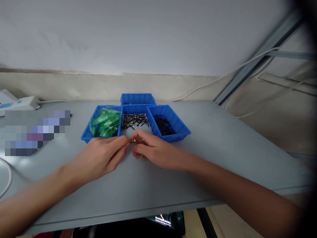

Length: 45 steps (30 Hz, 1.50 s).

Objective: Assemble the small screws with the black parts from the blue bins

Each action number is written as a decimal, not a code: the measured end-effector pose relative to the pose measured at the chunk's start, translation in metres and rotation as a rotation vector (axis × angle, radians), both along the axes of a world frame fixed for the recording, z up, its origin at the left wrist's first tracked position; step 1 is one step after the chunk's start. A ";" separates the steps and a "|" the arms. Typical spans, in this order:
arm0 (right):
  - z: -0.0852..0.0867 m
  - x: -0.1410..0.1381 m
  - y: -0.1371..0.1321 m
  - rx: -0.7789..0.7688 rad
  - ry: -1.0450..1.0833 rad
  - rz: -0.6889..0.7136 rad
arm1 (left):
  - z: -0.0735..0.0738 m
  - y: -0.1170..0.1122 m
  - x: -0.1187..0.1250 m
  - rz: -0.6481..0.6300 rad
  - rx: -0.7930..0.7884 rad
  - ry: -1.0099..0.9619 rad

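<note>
My left hand [107, 152] is closed in a pinch on a small metal piece [134, 140], too small to name. Facing it, my right hand [150, 147] curls its fingers around the same spot, and a yellowish glint shows inside its grip. Just beyond my hands lies a heap of dark screws [135, 121] on the table. A blue bin with green plastic bags [106, 121] stands behind my left hand. Behind my right hand, another blue bin [179, 127] contains dark slender pieces [163, 125].
A third blue bin [138, 99] stands at the back, with a few small pieces in it. White power strips [23, 104] and a blurred-out item [37, 134] are at left. A white cable [198, 88] runs to the metal frame [257, 58] at right. The grey table's front edge is near me.
</note>
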State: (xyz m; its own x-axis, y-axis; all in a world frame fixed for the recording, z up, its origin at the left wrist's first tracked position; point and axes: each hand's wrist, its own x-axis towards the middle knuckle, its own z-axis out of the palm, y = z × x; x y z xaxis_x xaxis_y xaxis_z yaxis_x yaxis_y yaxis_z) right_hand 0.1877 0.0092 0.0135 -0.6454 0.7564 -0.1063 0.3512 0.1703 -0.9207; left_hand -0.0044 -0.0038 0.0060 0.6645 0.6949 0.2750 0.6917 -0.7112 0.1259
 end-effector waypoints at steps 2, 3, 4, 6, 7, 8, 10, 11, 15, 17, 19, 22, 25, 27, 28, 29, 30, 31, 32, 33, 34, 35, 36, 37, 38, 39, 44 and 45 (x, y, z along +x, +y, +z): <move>0.000 0.000 0.000 -0.020 0.013 -0.002 | 0.001 0.001 -0.001 0.011 0.007 -0.010; 0.000 0.000 0.001 -0.026 0.016 0.000 | 0.001 0.001 -0.001 0.009 0.004 -0.017; -0.001 -0.001 0.002 -0.027 0.020 0.003 | 0.001 0.001 -0.001 0.004 0.001 -0.026; -0.002 -0.001 0.003 -0.005 0.024 0.008 | 0.000 0.000 -0.001 -0.011 -0.008 -0.035; -0.003 -0.001 0.003 0.010 0.025 0.012 | 0.000 0.000 0.000 -0.019 -0.012 -0.035; -0.003 -0.001 0.003 0.022 0.025 0.017 | 0.000 0.000 0.000 -0.027 -0.014 -0.036; -0.004 -0.001 0.002 0.023 0.030 0.022 | -0.001 -0.001 0.001 -0.037 -0.017 -0.035; -0.004 -0.001 0.002 0.017 0.038 0.018 | -0.001 -0.001 0.001 -0.038 -0.021 -0.034; -0.005 -0.001 0.001 -0.014 0.072 -0.009 | 0.001 0.000 0.000 -0.019 -0.024 -0.032; -0.006 -0.002 0.002 -0.014 0.069 0.006 | 0.001 0.000 -0.001 -0.024 -0.012 -0.043; -0.007 -0.002 0.004 0.012 0.068 0.037 | 0.002 0.001 -0.001 -0.044 -0.002 -0.059; -0.006 -0.002 0.005 0.053 0.067 0.057 | 0.001 0.000 0.000 -0.067 -0.014 -0.066; -0.005 -0.002 0.004 0.046 0.044 0.040 | 0.000 0.000 0.000 -0.077 -0.026 -0.066; -0.005 -0.002 0.003 0.047 0.034 0.029 | -0.001 0.000 0.001 -0.074 -0.024 -0.067; -0.004 -0.002 0.003 0.053 0.032 0.023 | -0.001 0.000 0.001 -0.069 -0.020 -0.067; -0.004 -0.002 0.003 0.060 0.031 0.018 | -0.001 0.000 0.001 -0.063 -0.018 -0.062; -0.004 -0.001 0.003 0.065 0.032 0.012 | -0.001 0.000 0.000 -0.060 -0.013 -0.064; -0.004 -0.001 0.003 0.068 0.033 0.006 | -0.001 0.001 0.000 -0.059 -0.016 -0.060; -0.004 -0.001 0.003 0.068 0.035 0.000 | -0.001 0.001 0.000 -0.060 -0.019 -0.058; -0.003 -0.001 0.004 0.067 0.037 -0.005 | -0.001 0.001 0.000 -0.054 -0.022 -0.057; -0.003 -0.001 0.004 0.065 0.037 -0.009 | -0.001 0.001 0.000 -0.047 -0.027 -0.054; -0.003 -0.001 0.004 0.066 0.037 -0.013 | -0.001 0.001 0.000 -0.040 -0.029 -0.051; -0.003 -0.001 0.005 0.069 0.040 -0.018 | -0.001 0.001 0.000 -0.032 -0.029 -0.047; -0.002 -0.001 0.005 0.074 0.043 -0.025 | -0.001 0.001 0.000 -0.023 -0.026 -0.041; -0.002 -0.002 0.005 0.080 0.047 -0.033 | -0.001 0.001 0.000 -0.017 -0.021 -0.034; -0.002 -0.002 0.006 0.084 0.051 -0.041 | -0.001 0.001 0.000 -0.009 -0.013 -0.027; -0.006 -0.002 0.006 0.084 0.106 -0.048 | -0.004 0.001 0.000 0.013 0.039 0.020; -0.006 -0.002 0.006 0.084 0.114 -0.050 | -0.005 0.001 0.000 0.015 0.052 0.027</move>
